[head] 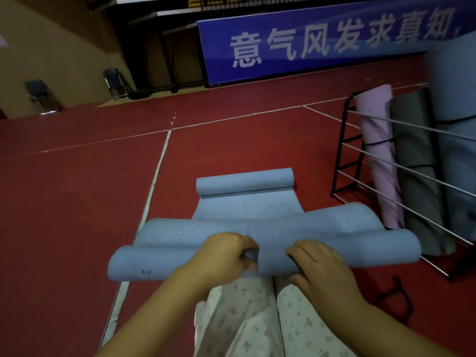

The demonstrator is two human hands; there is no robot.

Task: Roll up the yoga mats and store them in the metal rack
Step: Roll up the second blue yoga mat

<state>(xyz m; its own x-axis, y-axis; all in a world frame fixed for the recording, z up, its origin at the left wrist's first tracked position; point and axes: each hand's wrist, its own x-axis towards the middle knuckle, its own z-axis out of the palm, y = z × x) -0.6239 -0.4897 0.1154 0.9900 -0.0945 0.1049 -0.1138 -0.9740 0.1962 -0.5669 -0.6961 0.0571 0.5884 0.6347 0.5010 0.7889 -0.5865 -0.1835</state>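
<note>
Red gym floor (77, 202). Blue yoga mat (247, 207) half rolled near the knees, far end curled too. Left hand (224, 253) and right hand (319, 264) curl fingers over the roll, likely keeping it tight. Metal rack (345, 150) right of mat, holding rolled mats.

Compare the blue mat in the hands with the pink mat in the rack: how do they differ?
The blue mat lies on the floor, partly unrolled, gripped by the left hand and right hand. The pink mat is fully rolled, leaning upright in the metal rack, untouched. Both are yoga mats.
</note>
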